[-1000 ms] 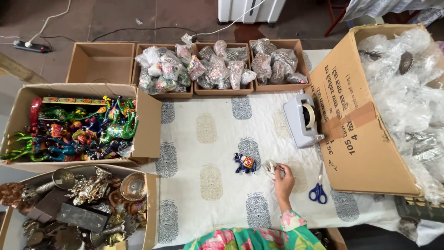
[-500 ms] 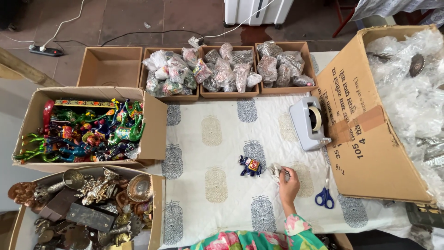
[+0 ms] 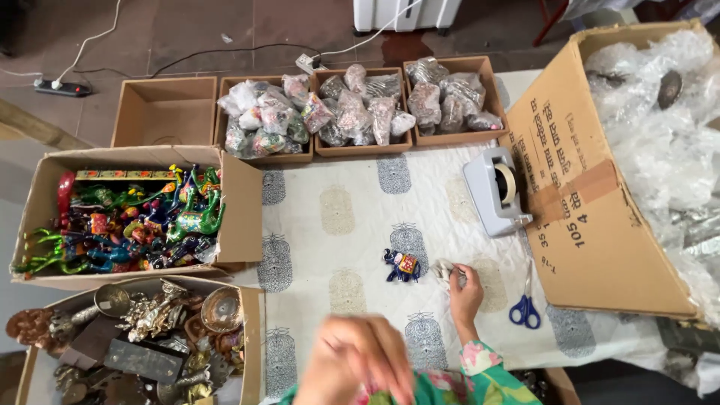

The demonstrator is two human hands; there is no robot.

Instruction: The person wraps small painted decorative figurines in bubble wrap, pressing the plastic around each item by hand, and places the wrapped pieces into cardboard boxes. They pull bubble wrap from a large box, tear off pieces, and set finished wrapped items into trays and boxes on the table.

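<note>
A: While the right hand (image 3: 465, 289) rests on the patterned cloth (image 3: 337, 217) right of centre, its fingers (image 3: 455, 276) are closed on a small pale scrap, maybe crumpled tape or film (image 3: 442, 268); it is too small to name surely.

B: And the blue elephant figurine (image 3: 403, 265)?

A: Standing upright on the cloth at centre frame, just left of that hand, near it but not touching.

B: The left hand (image 3: 358, 360)?

A: Low in the frame, bottom centre, blurred. I cannot tell whether its fingers are apart or together, or whether they hold anything.

B: So where is the risk?

A: I judge the figurine is the weak point. It is small, painted and stands on thin legs, so a sweep of either hand could tip it or scratch the paint. The blur suggests the left hand is moving fast, which makes a knock likelier.

B: Anything else?

A: The blue-handled scissors (image 3: 524, 307) lie right of the right hand, and a sideways reach could catch the blades. The grey tape dispenser (image 3: 495, 191) sits above, against the large cardboard box (image 3: 592, 210) of clear wrap; a sticky scrap could also snag on the cloth.
</note>
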